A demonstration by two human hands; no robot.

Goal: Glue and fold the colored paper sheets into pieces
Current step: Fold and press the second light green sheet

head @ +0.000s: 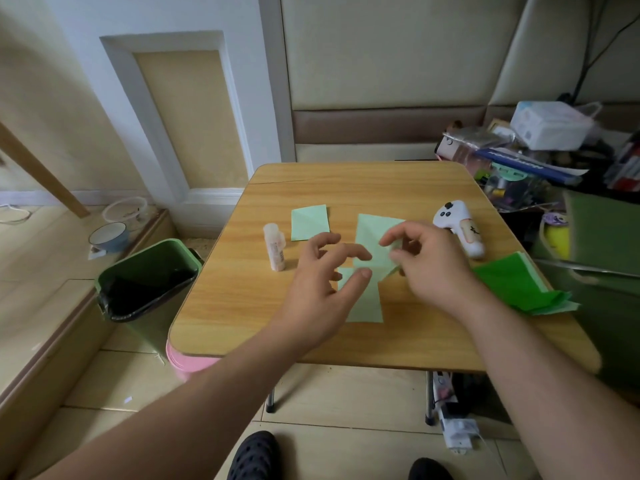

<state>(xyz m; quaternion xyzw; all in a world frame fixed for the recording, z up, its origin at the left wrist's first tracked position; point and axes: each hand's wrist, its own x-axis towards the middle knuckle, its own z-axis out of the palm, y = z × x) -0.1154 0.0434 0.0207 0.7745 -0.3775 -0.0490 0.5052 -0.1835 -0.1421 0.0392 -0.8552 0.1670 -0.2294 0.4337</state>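
Observation:
A light green paper sheet (375,242) lies partly folded in the middle of the wooden table (242,306); its lower part reaches toward the table's front edge. My right hand (433,265) pinches the sheet's right edge between thumb and curled index finger. My left hand (322,285) hovers over the sheet's left side with fingers spread and relaxed, and the thumb tip lies on the paper. A second, smaller light green square (309,221) lies flat further back on the left. A glue stick (275,249) lies beside it. A stack of darker green sheets (512,285) sits at the table's right edge.
A white handheld controller (460,232) lies at the back right of the table. A green trash bin (149,278) stands on the floor to the left, a pink stool (187,362) under the front left corner. Cluttered boxes and a green bag (602,233) crowd the right side.

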